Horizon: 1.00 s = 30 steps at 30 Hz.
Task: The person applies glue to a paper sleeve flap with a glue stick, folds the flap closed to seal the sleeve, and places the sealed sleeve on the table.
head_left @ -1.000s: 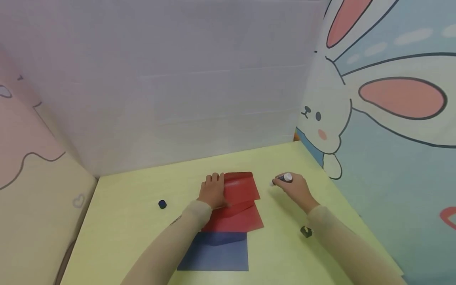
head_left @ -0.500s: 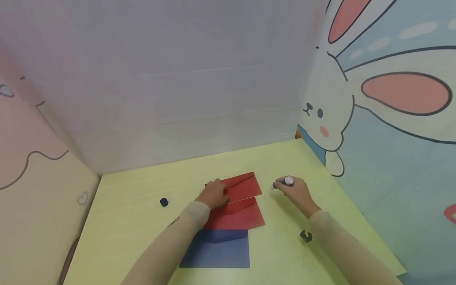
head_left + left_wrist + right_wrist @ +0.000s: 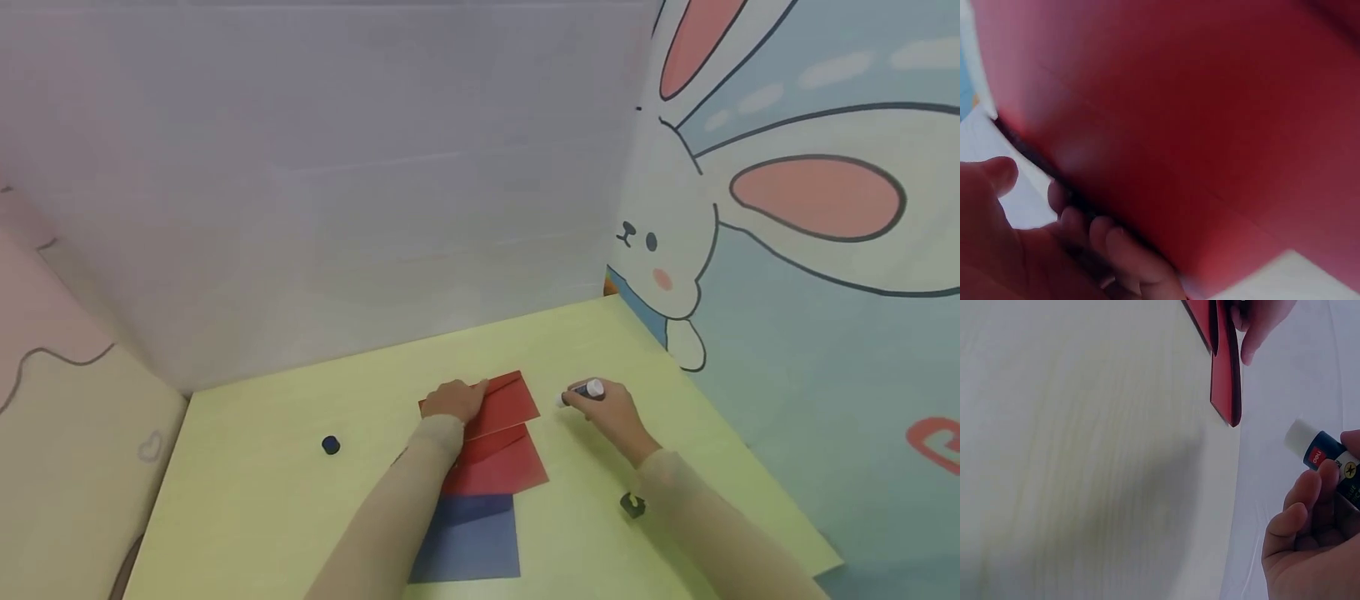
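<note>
My left hand [image 3: 454,400] rests on the upper left edge of a red envelope [image 3: 508,406], one finger reaching over its flap. In the left wrist view, that hand's fingertips lie along the edge of the red paper [image 3: 1197,137], with the thumb standing apart. My right hand [image 3: 613,415] holds a glue stick [image 3: 583,391] to the right of the envelopes. Its white end [image 3: 1300,436] points away from the palm in the right wrist view. Below lies a second red envelope [image 3: 504,467], partly covered by the first.
A blue envelope [image 3: 472,546] lies nearest to me, partly behind the left forearm. On the left is a small dark cap [image 3: 331,445]. A small dark notched object [image 3: 632,505] sits beside the right sleeve. Walls [image 3: 375,208] border the pale yellow tabletop [image 3: 255,500].
The upper red envelope's flap has come down over its front and the envelope has tilted. My left hand has turned, a finger now over the flap. The right hand keeps the glue stick.
</note>
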Motion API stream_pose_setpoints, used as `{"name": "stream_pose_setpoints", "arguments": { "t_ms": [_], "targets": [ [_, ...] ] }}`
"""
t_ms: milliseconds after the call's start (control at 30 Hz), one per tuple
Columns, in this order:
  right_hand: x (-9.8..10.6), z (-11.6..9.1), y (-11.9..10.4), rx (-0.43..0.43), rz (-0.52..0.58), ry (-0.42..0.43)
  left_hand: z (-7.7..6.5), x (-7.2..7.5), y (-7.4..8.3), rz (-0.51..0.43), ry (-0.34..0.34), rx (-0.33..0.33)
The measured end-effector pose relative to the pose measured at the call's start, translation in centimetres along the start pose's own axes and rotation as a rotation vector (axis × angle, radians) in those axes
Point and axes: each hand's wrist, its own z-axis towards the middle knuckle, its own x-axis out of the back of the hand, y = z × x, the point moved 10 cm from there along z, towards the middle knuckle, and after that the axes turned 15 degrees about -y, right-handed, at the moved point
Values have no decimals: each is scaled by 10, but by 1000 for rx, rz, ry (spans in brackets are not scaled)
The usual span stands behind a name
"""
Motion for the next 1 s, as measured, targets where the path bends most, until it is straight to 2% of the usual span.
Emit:
{"name": "stream_pose_setpoints", "arguments": {
  "t_ms": [100, 200, 300, 433, 533, 633, 733, 833, 900, 1000],
  "targets": [
    [-5, 0, 0, -2, 1, -6, -2, 1, 1, 83, 46, 46],
    [-6, -2, 1, -6, 4, 0, -7, 4, 4, 147, 72, 57],
    [-7, -3, -1, 8, -1, -1, -12, 7, 5, 136, 88, 40],
    [-9, -5, -8, 33, 3, -8, -18, 12, 4, 44, 117, -12],
    [-10, -5, -11, 43, 9, -12, -14, 12, 2, -3, 134, -52],
    [-12, -6, -12, 40, 10, -11, -3, 11, -3, -37, 150, -80],
    [-13, -6, -10, 27, 11, -9, 13, 8, -12, -53, 177, -105],
    [-15, -7, -8, 12, 9, -17, 29, 3, -25, -59, 176, -115],
    [-15, -6, -6, 3, 5, -21, 23, 7, -28, -44, 168, -102],
    [-15, -7, -4, -3, 1, -20, 13, 14, -35, 22, 173, -38]
  ]
}}
